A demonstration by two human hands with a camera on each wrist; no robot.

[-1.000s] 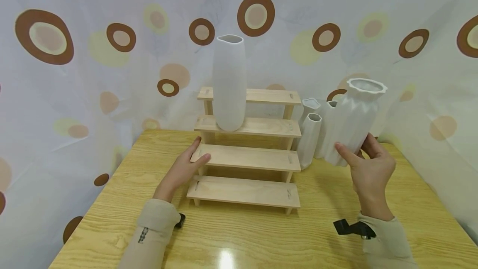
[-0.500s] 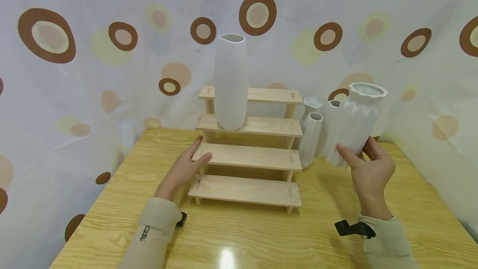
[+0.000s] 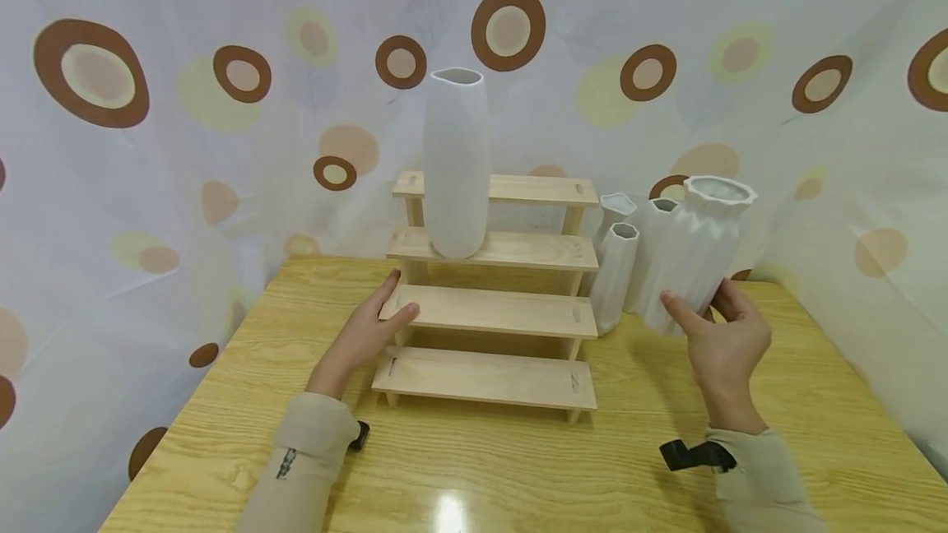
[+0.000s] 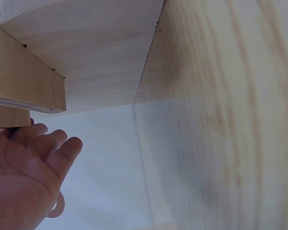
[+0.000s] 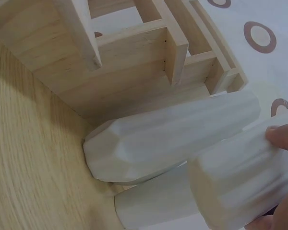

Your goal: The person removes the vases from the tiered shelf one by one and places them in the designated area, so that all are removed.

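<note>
Right of centre, my right hand (image 3: 724,341) grasps the ridged white vase (image 3: 696,257); left of centre, my released left hand (image 3: 364,326) touches the wooden step shelf (image 3: 492,311).

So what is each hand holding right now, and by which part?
The right hand grips the ribbed white vase by its lower body, near the base. The left hand holds nothing; its fingers rest on the wooden stepped shelf.

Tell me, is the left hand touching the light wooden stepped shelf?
Touching. In the head view, the left hand rests its fingers and thumb on the light wooden stepped shelf, at its left end.
</note>
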